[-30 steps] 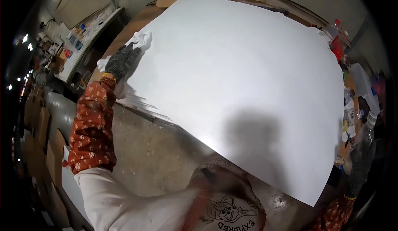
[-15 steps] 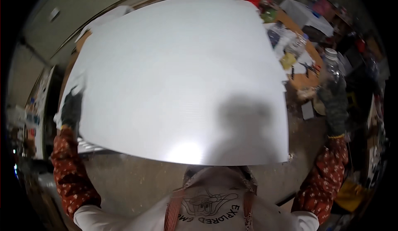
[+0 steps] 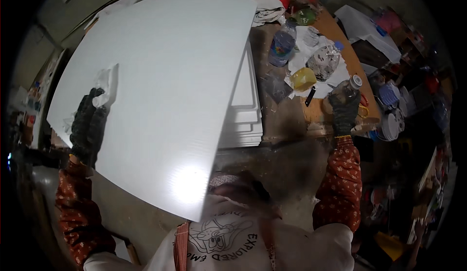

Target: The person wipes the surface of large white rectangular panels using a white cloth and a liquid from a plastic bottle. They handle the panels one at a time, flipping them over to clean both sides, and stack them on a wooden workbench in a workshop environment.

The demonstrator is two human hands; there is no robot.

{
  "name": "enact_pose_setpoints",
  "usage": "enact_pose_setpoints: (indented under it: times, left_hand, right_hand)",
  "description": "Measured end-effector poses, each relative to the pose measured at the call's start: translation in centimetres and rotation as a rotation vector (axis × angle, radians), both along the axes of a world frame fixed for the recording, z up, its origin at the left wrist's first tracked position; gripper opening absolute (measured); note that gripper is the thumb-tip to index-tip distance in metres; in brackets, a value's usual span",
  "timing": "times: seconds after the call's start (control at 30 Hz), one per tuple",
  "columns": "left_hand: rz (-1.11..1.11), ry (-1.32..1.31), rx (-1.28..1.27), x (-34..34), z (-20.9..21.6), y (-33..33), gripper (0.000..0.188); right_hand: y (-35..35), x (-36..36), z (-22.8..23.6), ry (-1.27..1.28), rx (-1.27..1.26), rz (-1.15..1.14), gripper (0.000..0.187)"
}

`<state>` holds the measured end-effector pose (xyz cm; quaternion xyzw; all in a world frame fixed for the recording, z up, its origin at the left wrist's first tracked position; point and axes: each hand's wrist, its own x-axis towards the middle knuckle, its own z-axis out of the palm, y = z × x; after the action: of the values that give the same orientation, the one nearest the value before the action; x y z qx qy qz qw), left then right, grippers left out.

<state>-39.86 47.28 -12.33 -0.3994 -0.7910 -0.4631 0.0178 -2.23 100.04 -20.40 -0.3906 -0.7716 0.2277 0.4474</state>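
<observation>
A large, smooth white panel spreads over the left and middle, its near corner jutting past the stack below towards my body. My left hand, in a dark glove, is closed on a crumpled white cloth at the panel's left side. In my gloved right hand is a clear bottle with a white cap, tilted, at the table's right edge. Several more white panels lie stacked under the top one.
On the wooden table are a large plastic bottle, a yellow block-like thing, a black-handled tool and a clear bag-like bundle on white paper. White buckets stand beyond its right edge.
The top panel has shifted left and turned, uncovering the stack and more table. My right hand has brought the bottle inward to the table's edge. My left hand now shows farther over the panel.
</observation>
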Motion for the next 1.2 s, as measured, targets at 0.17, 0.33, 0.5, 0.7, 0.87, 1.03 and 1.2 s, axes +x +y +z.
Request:
enact_pose_setpoints:
  times: [0.17, 0.33, 0.5, 0.7, 0.87, 1.03, 1.2]
  left_hand:
    - [-0.016, 0.363, -0.208, 0.2, 1.0, 2.1, 0.029]
    - [0.064, -0.367, 0.249, -0.1, -0.1, 1.4, 0.025]
    - [0.095, 0.304, -0.137, -2.6, 0.2, 0.4, 0.027]
    - [0.213, 0.457, -0.347, 0.7, 2.7, 3.8, 0.028]
    - [0.191, 0.297, -0.364, 4.8, 2.9, 5.0, 0.032]
    - [0.187, 0.523, -0.611, 9.1, 4.3, 6.2, 0.036]
    - [0.152, 0.486, -0.638, 10.1, 4.3, 5.0, 0.04]
  right_hand:
    - [3.3, -4.9, -8.7, 0.127, 0.029, -0.009, 0.064]
    - [0.9, -3.2, -9.2, 0.164, -0.041, 0.136, 0.069]
    - [-5.8, -5.6, -8.4, 0.402, -0.234, 0.081, 0.076]
    - [-4.2, -12.1, -6.8, 0.241, 0.013, -0.006, 0.08]
    - [-4.4, -14.3, -6.9, 0.225, 0.034, 0.119, 0.083]
    - [-4.3, -14.2, -6.1, 0.224, 0.078, 0.203, 0.086]
    - [-6.0, -10.6, -3.5, 0.211, 0.157, 0.272, 0.089]
